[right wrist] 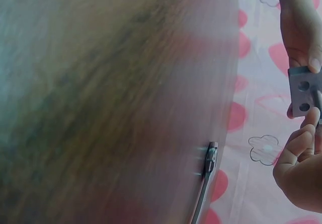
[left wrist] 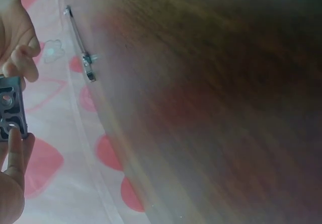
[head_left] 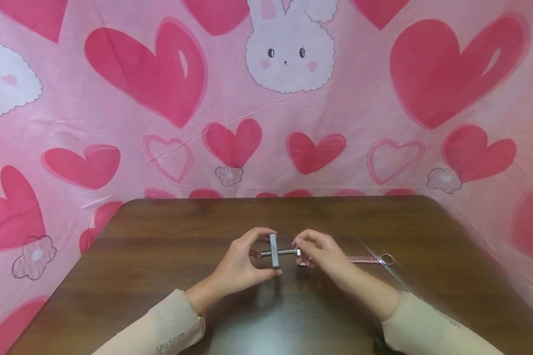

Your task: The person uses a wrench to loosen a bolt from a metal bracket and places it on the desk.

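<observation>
A grey metal plate with several holes (head_left: 274, 255) is held by its edges between the thumb and fingers of my left hand (head_left: 241, 264), above the table. A silver bolt (head_left: 286, 252) passes through the plate, its tip out on the left side and its head on the right. My right hand (head_left: 325, 252) pinches the bolt at its head. The right wrist view shows the plate's flat face (right wrist: 298, 95) with round holes; its recessed other side (left wrist: 11, 108) appears in the left wrist view.
A slim metal wrench-like tool with a ring end (head_left: 366, 260) lies on the brown table (head_left: 169, 222), partly hidden behind my right hand. Pink cloth with hearts (head_left: 248, 108) hangs behind the table. A small dark object (head_left: 382, 343) shows by the right sleeve.
</observation>
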`<action>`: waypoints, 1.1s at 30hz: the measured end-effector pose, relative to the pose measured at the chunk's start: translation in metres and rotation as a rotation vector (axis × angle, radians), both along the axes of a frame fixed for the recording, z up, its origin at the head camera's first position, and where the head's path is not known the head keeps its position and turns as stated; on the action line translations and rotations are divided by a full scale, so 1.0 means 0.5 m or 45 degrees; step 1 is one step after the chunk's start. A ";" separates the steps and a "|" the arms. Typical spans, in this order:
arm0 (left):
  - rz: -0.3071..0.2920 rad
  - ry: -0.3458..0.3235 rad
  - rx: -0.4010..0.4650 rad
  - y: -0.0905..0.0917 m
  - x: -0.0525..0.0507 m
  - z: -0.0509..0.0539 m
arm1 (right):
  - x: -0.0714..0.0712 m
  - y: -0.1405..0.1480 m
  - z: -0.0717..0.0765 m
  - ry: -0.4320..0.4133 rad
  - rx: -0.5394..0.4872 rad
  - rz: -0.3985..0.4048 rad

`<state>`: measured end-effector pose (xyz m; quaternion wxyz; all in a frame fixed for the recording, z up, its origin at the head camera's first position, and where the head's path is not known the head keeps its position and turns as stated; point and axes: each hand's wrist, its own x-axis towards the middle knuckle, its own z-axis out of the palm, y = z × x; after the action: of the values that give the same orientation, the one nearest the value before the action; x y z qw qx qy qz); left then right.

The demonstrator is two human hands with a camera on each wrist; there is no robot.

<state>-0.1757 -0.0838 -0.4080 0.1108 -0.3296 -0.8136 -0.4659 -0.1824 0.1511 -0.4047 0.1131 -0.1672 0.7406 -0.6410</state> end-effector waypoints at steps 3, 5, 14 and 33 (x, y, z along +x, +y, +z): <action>-0.003 0.001 -0.003 0.001 0.001 0.000 | 0.001 -0.001 0.000 0.002 0.004 -0.003; -0.003 0.001 -0.006 0.001 0.001 -0.001 | 0.002 0.000 0.000 0.002 0.028 -0.021; -0.004 -0.007 -0.021 -0.001 0.001 0.000 | 0.008 0.008 -0.003 0.028 0.047 -0.072; 0.010 -0.002 0.000 0.000 0.003 0.003 | 0.011 0.012 -0.004 0.033 0.037 -0.004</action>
<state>-0.1741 -0.0838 -0.4067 0.1121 -0.3261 -0.8151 -0.4655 -0.1768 0.1572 -0.4069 0.1051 -0.1727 0.7515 -0.6280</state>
